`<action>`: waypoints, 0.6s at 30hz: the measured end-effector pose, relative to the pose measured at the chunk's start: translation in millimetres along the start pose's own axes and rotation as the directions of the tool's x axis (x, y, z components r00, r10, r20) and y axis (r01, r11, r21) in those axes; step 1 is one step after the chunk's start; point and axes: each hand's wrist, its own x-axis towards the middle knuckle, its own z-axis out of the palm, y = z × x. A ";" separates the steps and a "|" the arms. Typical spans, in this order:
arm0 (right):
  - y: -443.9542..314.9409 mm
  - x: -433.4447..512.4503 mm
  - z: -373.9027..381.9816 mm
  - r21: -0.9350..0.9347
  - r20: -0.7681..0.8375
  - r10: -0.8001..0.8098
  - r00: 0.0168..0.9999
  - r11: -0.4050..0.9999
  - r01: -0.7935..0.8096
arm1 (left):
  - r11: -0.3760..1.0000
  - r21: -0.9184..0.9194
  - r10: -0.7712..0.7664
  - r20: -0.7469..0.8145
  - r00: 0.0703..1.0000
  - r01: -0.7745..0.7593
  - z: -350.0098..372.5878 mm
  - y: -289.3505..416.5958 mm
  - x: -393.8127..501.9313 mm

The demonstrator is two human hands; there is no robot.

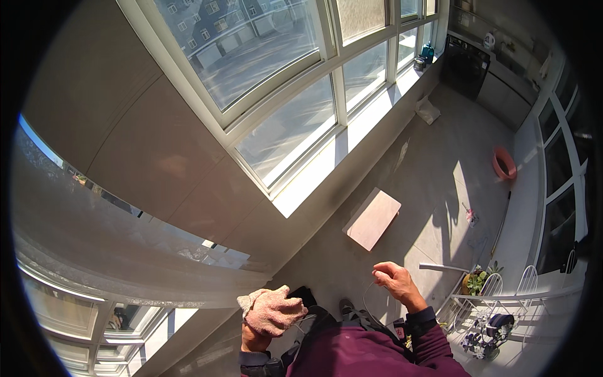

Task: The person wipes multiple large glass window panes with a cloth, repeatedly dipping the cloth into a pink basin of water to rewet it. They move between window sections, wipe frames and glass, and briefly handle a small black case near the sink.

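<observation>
On my left hand is a fuzzy pink glove with a pale patch at its outer side. Its fingers are slightly apart, and nothing shows held in them. It is near the lower edge of a glossy panel that reflects windows. My right hand is bare, raised in front of my body with its fingers bent together. A thin pale cord loops up close to those fingertips; whether they pinch it is unclear. Beyond the hands, a pale pink box-like stool is on the grey floor.
White-framed windows run above a sunlit sill. A pink basin is by the right wall. A white metal plant rack stands close at lower right. Farther off are a white bag and a dark front-loading washing machine.
</observation>
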 end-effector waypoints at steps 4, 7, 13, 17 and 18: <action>6.5 -8.2 -54.0 0.289 -0.102 0.071 0.992 0.957 -0.039 | 0.986 0.135 -0.119 0.166 0.979 0.097 51.0 -1.9 88.2; 10.2 2.7 -84.2 0.337 -0.146 0.084 0.986 0.941 -0.030 | 0.986 0.083 -0.156 0.202 0.967 0.142 94.6 -5.2 135.3; 4.7 90.1 -151.2 0.359 -0.199 0.068 0.978 0.933 0.008 | 0.970 0.242 -0.062 0.216 0.974 0.008 150.2 -14.1 232.4; -17.2 154.9 -188.1 0.286 -0.240 0.098 0.966 0.958 -0.026 | 0.992 -0.029 0.124 0.092 0.988 -0.122 168.7 13.4 301.0; -24.7 168.7 -197.3 0.289 -0.226 0.076 0.971 0.957 -0.007 | 0.974 -0.004 0.224 0.065 0.972 -0.225 174.0 26.9 318.3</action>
